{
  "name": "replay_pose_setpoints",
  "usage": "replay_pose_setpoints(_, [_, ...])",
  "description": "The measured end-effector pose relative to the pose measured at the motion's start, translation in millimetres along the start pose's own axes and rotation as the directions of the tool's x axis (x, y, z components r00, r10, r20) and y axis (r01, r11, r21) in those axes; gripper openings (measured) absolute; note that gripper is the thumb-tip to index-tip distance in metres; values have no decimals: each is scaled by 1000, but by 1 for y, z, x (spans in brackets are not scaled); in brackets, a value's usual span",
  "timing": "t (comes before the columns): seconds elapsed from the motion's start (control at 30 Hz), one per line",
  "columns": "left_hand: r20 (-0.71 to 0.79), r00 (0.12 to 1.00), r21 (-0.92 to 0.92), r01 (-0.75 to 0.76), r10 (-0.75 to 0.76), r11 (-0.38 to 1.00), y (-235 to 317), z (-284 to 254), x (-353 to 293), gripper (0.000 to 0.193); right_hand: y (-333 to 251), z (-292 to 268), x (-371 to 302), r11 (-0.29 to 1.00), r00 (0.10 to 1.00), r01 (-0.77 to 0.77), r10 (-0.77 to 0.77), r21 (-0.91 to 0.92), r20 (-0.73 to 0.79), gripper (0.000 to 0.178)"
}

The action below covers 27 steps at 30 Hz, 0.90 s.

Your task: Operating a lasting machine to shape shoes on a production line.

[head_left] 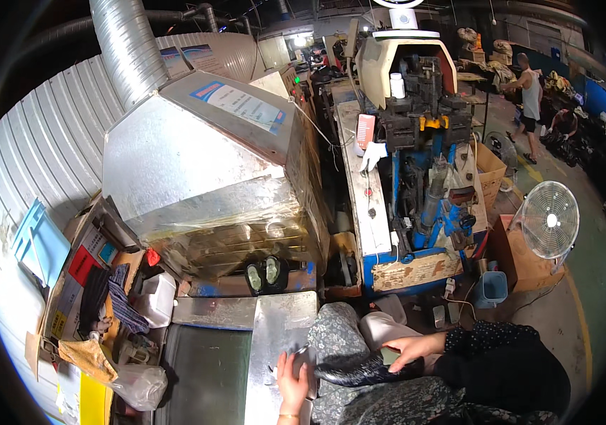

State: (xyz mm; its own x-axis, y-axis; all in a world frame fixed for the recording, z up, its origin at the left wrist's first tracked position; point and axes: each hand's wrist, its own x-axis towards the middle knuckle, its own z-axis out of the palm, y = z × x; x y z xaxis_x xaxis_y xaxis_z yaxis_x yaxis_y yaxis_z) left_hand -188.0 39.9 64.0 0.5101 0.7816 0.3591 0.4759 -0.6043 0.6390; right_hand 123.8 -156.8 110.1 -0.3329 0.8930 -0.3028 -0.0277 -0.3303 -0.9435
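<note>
My right hand (416, 350) is closed round a glossy black shoe (359, 372) lying across my lap, its toe pointing left. A pale green patch (389, 355) shows on the shoe under my thumb; the fingers beneath are partly hidden. My left hand (292, 382) is beside the toe, over the edge of a bare metal plate (281, 319), its fingers apart. A small pale glint shows near its fingertips, too small to name. Two dark shoes with pale green soles (272, 270) stand at the mouth of the boxy metal oven-like machine (196, 156) ahead.
A dark conveyor belt (204, 375) runs left of the plate. Further left, a cluttered shelf (69, 283) holds cloths and a plastic bag (140, 386). A blue-framed press machine (416, 177) stands ahead right, near a blue bin (491, 289) and a fan (551, 221). Another person (531, 95) stands far right.
</note>
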Motion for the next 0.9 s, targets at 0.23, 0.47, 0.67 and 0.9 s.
replay_pose_setpoints(0.23, [-35,994,-234,-113,108,966,76,-39,13,55,-60,2,121,990,971,29,5,137,-241,73])
replay_pose_setpoints(0.47, [-192,966,-118,152,-173,981,35,11,57,94,-77,29,229,908,882,373,-411,-191,-232,71])
replay_pose_setpoints(0.67, [34,806,-65,591,-591,804,-31,12,92,97,-19,30,200,338,732,317,-681,-886,2,27])
replay_pose_setpoints(0.9, [209,860,-677,471,-465,566,-62,-13,113,55,-17,33,204,260,653,314,-757,-913,9,12])
